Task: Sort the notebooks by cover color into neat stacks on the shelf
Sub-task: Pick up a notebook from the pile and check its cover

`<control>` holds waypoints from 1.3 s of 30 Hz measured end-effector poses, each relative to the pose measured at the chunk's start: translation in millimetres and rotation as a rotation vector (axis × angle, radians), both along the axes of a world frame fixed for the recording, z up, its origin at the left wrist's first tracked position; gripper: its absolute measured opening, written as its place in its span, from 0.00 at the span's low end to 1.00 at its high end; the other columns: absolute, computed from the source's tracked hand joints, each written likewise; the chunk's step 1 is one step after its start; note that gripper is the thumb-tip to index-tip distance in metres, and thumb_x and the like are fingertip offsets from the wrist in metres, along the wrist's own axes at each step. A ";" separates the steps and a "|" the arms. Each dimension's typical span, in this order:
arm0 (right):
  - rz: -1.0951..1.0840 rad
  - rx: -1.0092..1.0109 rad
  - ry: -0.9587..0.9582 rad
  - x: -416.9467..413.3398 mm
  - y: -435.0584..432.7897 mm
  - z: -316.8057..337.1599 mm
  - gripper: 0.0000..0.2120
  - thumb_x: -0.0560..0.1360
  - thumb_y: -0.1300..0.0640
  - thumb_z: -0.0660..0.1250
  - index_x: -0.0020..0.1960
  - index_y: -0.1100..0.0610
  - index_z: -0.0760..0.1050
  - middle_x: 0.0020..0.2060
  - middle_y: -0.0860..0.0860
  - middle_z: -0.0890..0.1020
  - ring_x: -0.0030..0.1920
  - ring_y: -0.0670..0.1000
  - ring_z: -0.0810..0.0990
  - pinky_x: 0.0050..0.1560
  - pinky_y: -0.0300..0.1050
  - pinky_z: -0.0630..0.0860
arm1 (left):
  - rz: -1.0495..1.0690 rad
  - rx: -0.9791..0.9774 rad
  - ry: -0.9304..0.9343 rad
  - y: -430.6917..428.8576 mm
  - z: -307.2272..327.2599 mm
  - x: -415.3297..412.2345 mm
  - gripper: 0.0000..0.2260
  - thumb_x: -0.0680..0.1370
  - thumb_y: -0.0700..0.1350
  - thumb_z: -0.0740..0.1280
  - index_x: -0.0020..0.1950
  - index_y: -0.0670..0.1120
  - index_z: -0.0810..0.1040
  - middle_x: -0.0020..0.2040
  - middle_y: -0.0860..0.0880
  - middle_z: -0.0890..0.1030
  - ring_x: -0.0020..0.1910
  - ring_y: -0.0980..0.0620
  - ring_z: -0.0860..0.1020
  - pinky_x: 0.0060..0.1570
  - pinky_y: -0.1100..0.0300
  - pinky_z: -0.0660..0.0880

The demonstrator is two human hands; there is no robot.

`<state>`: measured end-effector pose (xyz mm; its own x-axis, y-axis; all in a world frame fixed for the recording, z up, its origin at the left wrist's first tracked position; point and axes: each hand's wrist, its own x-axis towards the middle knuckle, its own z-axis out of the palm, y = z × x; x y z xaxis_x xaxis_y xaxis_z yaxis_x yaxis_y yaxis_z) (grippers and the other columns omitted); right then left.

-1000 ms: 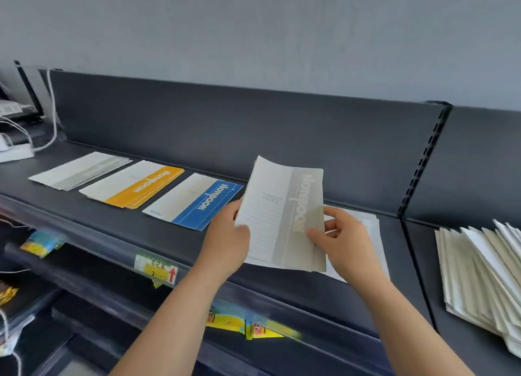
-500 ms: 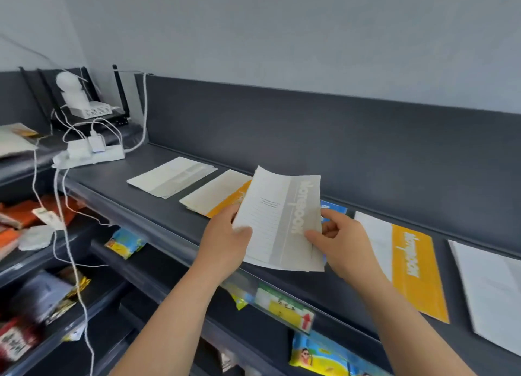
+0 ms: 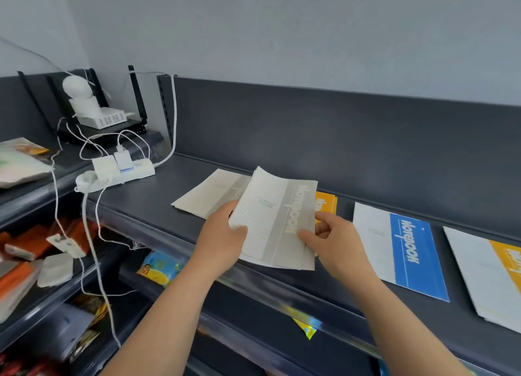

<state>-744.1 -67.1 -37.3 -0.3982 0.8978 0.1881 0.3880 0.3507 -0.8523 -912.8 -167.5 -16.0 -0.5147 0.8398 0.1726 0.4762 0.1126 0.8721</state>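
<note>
Both hands on one notebook, a thin paper one with a pale cover and a grey band (image 3: 277, 220). It's held clear of the dark grey metal shelf (image 3: 158, 195), over its front half. Long axis runs from the person towards the back panel, leaning slightly right. The grey band is on the right side, with the title printed lengthwise along it. The far left corner curls up a bit.

Left hand (image 3: 222, 234) grip: thumb on top of the cover at the left edge, fingers underneath. Right hand (image 3: 335, 243) grip: thumb pinching the near right edge, other fingers curled behind.

Flat on the shelf, all with long axes pointing roughly at the back panel:
- grey-banded notebook stack (image 3: 208, 196), just left of the held one and partly covered by it in view
- orange-banded notebook (image 3: 325, 203), mostly hidden behind the held one
- blue-banded notebook (image 3: 406, 248), to the right
- second orange-banded notebook (image 3: 490, 277), cut off by the right edge

White power strip (image 3: 124, 170) with cables sits at the shelf's far left end.
</note>
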 end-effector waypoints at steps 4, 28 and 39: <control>0.011 0.013 0.003 -37.2 9.7 1.1 0.08 0.74 0.58 0.69 0.51 0.49 0.75 0.30 0.44 0.75 0.27 0.39 0.74 0.26 0.27 0.68 | 0.022 0.015 0.023 9.0 0.1 -35.1 0.16 0.77 0.35 0.59 0.55 0.56 0.75 0.47 0.61 0.79 0.45 0.62 0.76 0.34 0.75 0.71; -0.204 0.132 -0.582 -196.5 35.0 -26.3 0.15 0.75 0.48 0.61 0.33 0.52 0.63 0.32 0.48 0.72 0.37 0.50 0.72 0.53 0.46 0.66 | -0.103 -0.208 0.226 75.5 -47.3 -210.6 0.16 0.77 0.39 0.59 0.63 0.50 0.73 0.55 0.52 0.76 0.58 0.45 0.71 0.56 0.55 0.69; -0.363 0.276 -0.466 -178.2 15.2 -6.7 0.17 0.77 0.51 0.63 0.64 0.55 0.74 0.61 0.50 0.77 0.56 0.53 0.77 0.58 0.44 0.71 | -0.122 -0.094 0.613 64.5 -26.3 -200.7 0.15 0.81 0.46 0.58 0.66 0.45 0.71 0.64 0.49 0.73 0.60 0.47 0.70 0.58 0.57 0.68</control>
